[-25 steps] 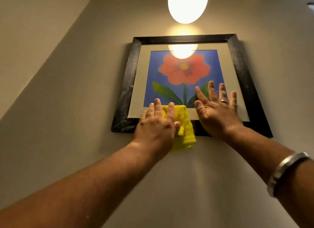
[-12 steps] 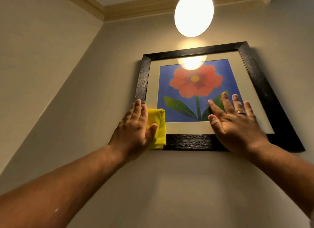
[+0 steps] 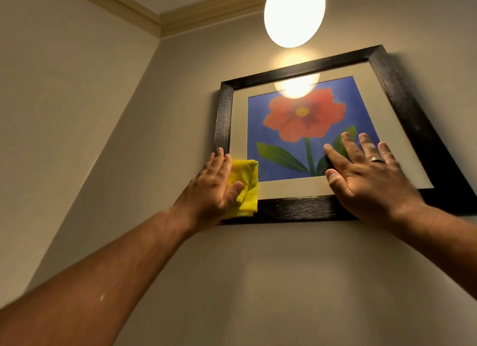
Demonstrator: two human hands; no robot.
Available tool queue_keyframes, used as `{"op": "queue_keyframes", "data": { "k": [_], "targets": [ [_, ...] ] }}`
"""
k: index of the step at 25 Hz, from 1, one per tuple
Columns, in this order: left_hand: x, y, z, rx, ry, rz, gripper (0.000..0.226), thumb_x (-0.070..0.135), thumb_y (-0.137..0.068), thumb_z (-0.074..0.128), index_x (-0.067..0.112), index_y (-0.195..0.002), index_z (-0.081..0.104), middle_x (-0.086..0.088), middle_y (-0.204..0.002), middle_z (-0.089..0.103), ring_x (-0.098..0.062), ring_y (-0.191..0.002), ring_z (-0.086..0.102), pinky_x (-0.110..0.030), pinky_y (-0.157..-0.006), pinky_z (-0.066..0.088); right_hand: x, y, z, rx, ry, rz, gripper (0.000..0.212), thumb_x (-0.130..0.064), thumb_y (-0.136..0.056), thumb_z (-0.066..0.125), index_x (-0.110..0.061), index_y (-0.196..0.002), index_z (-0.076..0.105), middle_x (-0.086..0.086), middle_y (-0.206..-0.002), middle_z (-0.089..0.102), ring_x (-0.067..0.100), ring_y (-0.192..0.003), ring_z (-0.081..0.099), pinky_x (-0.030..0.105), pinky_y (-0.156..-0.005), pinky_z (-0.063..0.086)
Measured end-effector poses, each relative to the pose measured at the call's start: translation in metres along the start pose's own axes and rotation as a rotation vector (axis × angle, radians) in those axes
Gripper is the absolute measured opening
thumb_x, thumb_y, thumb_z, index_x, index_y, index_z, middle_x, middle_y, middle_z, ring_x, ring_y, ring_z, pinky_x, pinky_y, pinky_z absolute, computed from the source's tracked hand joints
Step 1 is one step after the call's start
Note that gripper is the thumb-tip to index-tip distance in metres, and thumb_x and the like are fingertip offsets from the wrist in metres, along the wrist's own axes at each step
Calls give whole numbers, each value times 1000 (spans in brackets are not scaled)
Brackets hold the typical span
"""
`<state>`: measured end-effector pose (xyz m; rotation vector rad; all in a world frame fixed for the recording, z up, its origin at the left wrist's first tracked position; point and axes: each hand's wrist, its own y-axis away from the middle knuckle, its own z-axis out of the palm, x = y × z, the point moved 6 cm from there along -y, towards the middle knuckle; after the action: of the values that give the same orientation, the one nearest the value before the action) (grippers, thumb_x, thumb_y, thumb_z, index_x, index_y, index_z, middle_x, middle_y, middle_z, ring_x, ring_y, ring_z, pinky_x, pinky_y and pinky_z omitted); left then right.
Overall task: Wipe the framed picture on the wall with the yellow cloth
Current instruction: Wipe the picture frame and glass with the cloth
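While the framed picture (image 3: 304,129) hangs tilted on the beige wall (image 3: 284,281), its red flower on blue set inside a pale mat and a black frame, the yellow cloth (image 3: 245,183) is pinned flat against its lower left corner. Cloth covers the mat there and reaches down onto the bottom rail of the frame. Left hand (image 3: 214,188) on top of it, palm flat, fingers straight and together, thumb lying across the fabric: pressing it to the glass, not clutching it. Fingertips reach up along the left rail. Over on the other side, the right hand (image 3: 366,180) is spread wide, nothing in it, palm on the bottom rail and mat, fingers fanned up over the green leaf in the print. A ring (image 3: 377,159) sits on one finger. Above the frame, a glowing round lamp (image 3: 294,13), and its reflection flares on the glass near the top. Cornice (image 3: 154,18) runs along the ceiling corner up left.
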<state>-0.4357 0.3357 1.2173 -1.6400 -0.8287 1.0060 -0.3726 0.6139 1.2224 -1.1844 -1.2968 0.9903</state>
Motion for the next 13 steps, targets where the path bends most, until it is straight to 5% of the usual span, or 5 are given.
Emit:
{"op": "queue_keyframes", "data": {
  "k": [4,10,13],
  "targets": [
    [-3,-84,-25,-65,-16,-115,71,49,-98,27,7,-150,2,-15,-161,-6,-24,-148,-3,-34,-120,2,1,-1,0,3,-20,1,67,-57,-84,5,-38,-148,6,3,-162,1,26,-148,-4,45,-119,-2],
    [0,30,4,73,11,38,80,69,-88,14,20,-151,9,1,-162,1,-10,-147,-2,-26,-115,6,-2,2,-2,-3,-4,-3,67,-56,-84,5,-38,-148,5,3,-162,-2,25,-148,-6,48,-120,-2],
    [-8,-11,-1,49,-31,2,81,66,-89,17,16,-151,5,-5,-162,-4,-14,-147,-5,-27,-116,1,-4,2,-1,8,-6,-11,67,-56,-84,5,-38,-148,6,3,-162,-1,24,-148,-5,47,-119,-1]
  ]
}}
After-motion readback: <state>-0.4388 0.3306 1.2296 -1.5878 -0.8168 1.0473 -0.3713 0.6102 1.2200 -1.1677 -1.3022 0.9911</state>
